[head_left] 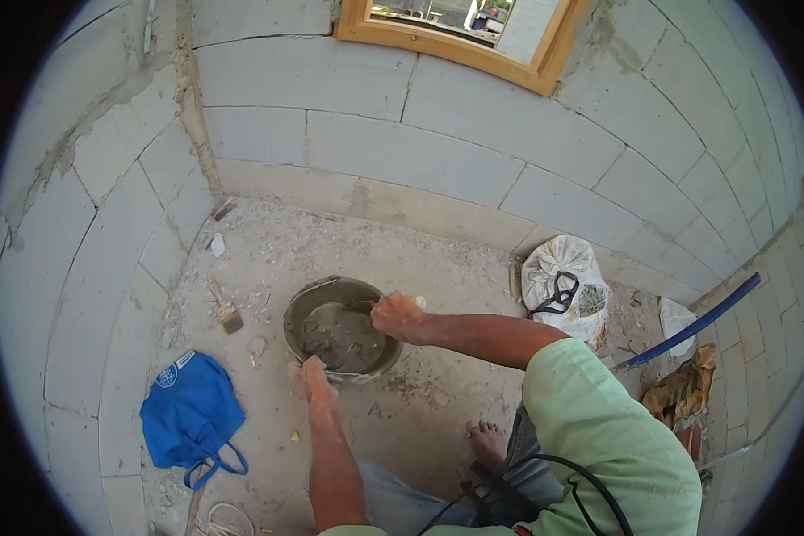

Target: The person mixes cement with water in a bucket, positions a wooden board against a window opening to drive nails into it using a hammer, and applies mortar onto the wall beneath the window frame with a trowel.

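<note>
A round bucket [297, 322] of wet grey mortar [326, 332] sits on the floor between my arms. My left hand [317, 373] is closed on its near rim at the lower left. My right hand [393, 314] is at the bucket's upper right, wrapped round a pale tool handle [417, 303]; the tool's head is mostly hidden in or over the mortar.
Pale block walls [357, 134] surround me, with a wood-framed window [447, 45] above. A brush [229, 317] and blue bag [188, 411] lie left. A white sack [554, 268], blue pipe [715, 313] and crumpled paper [674, 393] are right. My bare foot [489, 440] shows below.
</note>
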Tool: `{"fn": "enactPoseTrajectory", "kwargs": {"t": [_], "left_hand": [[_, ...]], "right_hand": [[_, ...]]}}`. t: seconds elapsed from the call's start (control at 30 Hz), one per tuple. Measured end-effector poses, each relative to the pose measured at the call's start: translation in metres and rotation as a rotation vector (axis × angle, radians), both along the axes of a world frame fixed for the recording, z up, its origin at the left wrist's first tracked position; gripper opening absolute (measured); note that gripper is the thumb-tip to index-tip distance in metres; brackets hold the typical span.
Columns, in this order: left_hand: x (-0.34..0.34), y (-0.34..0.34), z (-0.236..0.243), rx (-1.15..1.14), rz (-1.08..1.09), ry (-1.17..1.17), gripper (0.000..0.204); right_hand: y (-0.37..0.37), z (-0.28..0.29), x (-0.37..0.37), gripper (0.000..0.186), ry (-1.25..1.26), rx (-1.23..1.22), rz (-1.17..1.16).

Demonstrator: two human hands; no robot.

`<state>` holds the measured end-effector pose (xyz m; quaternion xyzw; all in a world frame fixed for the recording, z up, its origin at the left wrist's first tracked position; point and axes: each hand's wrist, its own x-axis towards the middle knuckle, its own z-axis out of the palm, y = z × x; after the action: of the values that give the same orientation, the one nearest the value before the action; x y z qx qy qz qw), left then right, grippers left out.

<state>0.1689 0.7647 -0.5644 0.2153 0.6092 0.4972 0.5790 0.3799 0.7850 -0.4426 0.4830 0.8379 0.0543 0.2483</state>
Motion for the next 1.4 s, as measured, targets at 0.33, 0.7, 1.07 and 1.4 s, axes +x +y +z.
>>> {"fn": "enactPoseTrajectory", "kwargs": {"t": [0.33, 0.7, 1.07, 1.4], "left_hand": [[0.006, 0.001, 0.016, 0.024, 0.141, -0.034, 0.027], [0.007, 0.001, 0.025, 0.06, 0.123, -0.067, 0.03], [0.004, -0.001, 0.035, -0.009, 0.12, -0.062, 0.037], [0.007, -0.002, 0.033, 0.031, 0.143, -0.087, 0.026]], "right_hand": [[0.004, 0.076, -0.025, 0.023, 0.248, -0.259, -0.319], [0.002, -0.013, -0.014, 0.019, 0.164, -0.074, -0.219], [-0.007, 0.068, 0.0, 0.028, 0.276, -0.23, -0.393], [0.005, 0.028, 0.023, 0.019, 0.169, 0.125, -0.234]]}}
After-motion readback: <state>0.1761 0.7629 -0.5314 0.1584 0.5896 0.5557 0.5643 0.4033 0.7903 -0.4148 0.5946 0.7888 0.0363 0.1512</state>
